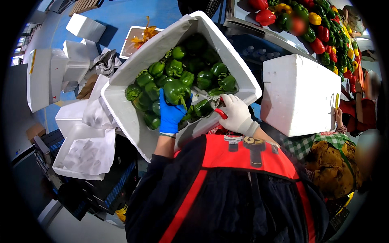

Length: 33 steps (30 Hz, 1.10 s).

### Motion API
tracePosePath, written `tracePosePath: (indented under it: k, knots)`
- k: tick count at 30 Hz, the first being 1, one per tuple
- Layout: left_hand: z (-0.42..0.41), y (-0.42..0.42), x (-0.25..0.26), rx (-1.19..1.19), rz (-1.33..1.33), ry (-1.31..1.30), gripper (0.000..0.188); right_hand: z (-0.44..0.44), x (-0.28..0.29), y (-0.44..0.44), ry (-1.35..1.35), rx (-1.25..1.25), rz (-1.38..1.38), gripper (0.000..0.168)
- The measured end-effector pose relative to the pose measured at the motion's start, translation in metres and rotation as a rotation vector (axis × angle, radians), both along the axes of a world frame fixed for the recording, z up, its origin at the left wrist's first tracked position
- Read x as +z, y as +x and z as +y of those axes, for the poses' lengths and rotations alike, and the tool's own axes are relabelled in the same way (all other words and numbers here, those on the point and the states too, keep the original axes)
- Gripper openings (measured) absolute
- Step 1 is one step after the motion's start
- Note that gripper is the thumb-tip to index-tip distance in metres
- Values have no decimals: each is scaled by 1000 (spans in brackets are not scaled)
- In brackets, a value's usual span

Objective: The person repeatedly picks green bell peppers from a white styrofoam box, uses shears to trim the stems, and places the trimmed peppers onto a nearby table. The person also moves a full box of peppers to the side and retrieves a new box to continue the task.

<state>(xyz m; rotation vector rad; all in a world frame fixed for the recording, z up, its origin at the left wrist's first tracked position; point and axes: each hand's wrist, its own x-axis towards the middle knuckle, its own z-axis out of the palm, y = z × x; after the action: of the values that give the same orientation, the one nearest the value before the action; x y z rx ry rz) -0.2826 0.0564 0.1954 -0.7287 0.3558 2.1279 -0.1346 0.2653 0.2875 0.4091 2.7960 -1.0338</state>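
Observation:
My left hand (171, 114), in a blue glove, grips a green bell pepper (174, 91) whose stem points towards me. In a white knit glove, my right hand (236, 113) holds red-handled pruning shears (219, 110). Their metal blades reach left to just beside the held pepper. Both hands are over a large white polystyrene box (136, 70) tilted before me. Many loose green bell peppers (156, 69) lie in it, the far ones in shadow.
A closed-sided polystyrene box (291, 94) stands at my right, with a co-worker's hand (339, 117) at its edge. Mixed peppers (323, 33) cover a metal table (243, 18) at upper right. A paper-lined polystyrene box (62, 161) sits on dark crates (118, 179) at left.

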Motion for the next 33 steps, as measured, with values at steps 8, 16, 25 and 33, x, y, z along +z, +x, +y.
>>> tracePosePath:
  k: [8, 16, 25, 33]
  knots:
    - [13, 15, 29, 139, -118, -49, 66, -6, 0, -8, 258, 112, 72, 61]
    - [17, 28, 40, 87, -207, -113, 63, -10, 2, -9, 276, 140, 66, 64]
    - [16, 40, 30, 65, -198, -94, 62, -7, -3, -7, 296, 184, 44, 63]
    - [14, 50, 24, 48, -239, -121, 64, -6, -12, -6, 210, 208, -176, 40]
